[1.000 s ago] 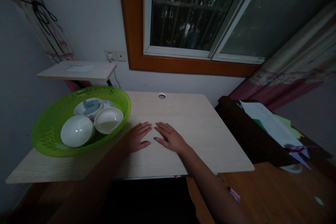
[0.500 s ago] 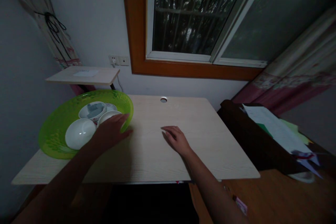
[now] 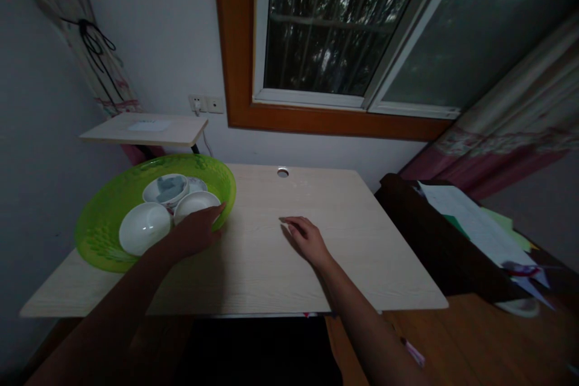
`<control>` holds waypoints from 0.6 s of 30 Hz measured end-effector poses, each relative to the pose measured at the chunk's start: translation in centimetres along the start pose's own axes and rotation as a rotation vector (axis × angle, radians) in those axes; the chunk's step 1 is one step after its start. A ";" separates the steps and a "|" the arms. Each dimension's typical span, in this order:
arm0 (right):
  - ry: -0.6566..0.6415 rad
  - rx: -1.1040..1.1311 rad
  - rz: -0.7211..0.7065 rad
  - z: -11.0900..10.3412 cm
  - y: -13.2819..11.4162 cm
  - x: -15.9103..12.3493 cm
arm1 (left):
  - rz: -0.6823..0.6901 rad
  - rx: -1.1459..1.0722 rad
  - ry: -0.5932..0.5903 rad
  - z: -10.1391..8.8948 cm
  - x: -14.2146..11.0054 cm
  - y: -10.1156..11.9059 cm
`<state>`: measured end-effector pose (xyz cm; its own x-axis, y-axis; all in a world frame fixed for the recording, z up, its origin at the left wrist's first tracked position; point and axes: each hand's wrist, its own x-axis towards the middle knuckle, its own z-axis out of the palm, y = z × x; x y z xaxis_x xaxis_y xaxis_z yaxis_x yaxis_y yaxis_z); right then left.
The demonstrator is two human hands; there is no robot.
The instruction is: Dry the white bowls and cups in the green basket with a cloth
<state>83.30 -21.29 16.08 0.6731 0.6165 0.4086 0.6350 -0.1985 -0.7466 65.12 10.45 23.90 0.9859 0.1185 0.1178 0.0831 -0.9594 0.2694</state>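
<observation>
A large green plastic basin (image 3: 102, 235) sits at the left of the table, its left side reaching past the table's edge. Inside lie several white bowls: one in front (image 3: 143, 230), one at the right (image 3: 190, 202), and a bowl with a grey-blue cloth-like thing (image 3: 170, 188) in it. My left hand (image 3: 199, 230) grips the basin's near right rim, fingers over the inside and thumb outside, beside the right bowl. My right hand (image 3: 308, 240) rests on the tabletop with loosely bent fingers apart, holding nothing.
The pale wooden table (image 3: 362, 265) has a round cable hole (image 3: 283, 173) near its back edge. A small raised shelf (image 3: 176, 132) stands behind the basin. To the right, papers (image 3: 470, 217) lie on a dark brown piece of furniture (image 3: 420, 235). A window fills the wall ahead.
The basin with its bowls has slid a little to the right. My left hand has closed round its rim, thumb drawn in. My right hand has barely moved.
</observation>
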 end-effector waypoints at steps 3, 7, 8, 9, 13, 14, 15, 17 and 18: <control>0.018 0.038 0.032 0.1 0.4 0.1 | 0.035 -0.029 -0.028 0.3 0.2 1.1; 0.070 0.133 0.116 0.1 1.2 0.3 | 0.136 -0.084 -0.076 0.4 0.9 3.7; 0.089 0.165 0.143 0.1 1.5 0.4 | 0.168 -0.104 -0.081 0.5 1.1 4.5; 0.106 0.201 0.173 0.1 1.8 0.4 | 0.211 -0.128 -0.087 0.6 1.4 5.2; 0.197 0.350 0.314 -0.2 2.7 0.6 | 0.337 -0.222 -0.124 1.1 3.1 8.2; 0.228 0.372 0.340 -0.4 2.9 0.6 | 0.351 -0.233 -0.153 1.3 3.6 8.9; 0.260 0.385 0.359 -0.6 3.1 0.7 | 0.368 -0.240 -0.181 1.4 4.0 9.6; 0.310 0.401 0.377 -1.0 3.4 1.0 | 0.415 -0.245 -0.228 1.5 4.9 10.8; 0.330 0.410 0.384 -1.3 3.5 1.1 | 0.440 -0.245 -0.243 1.5 5.3 11.3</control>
<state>86.77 -22.32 14.58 0.9459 0.2801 0.1638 0.1737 -0.0108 -0.9847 71.50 -0.15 26.09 0.9276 -0.3697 0.0537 -0.3513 -0.8144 0.4618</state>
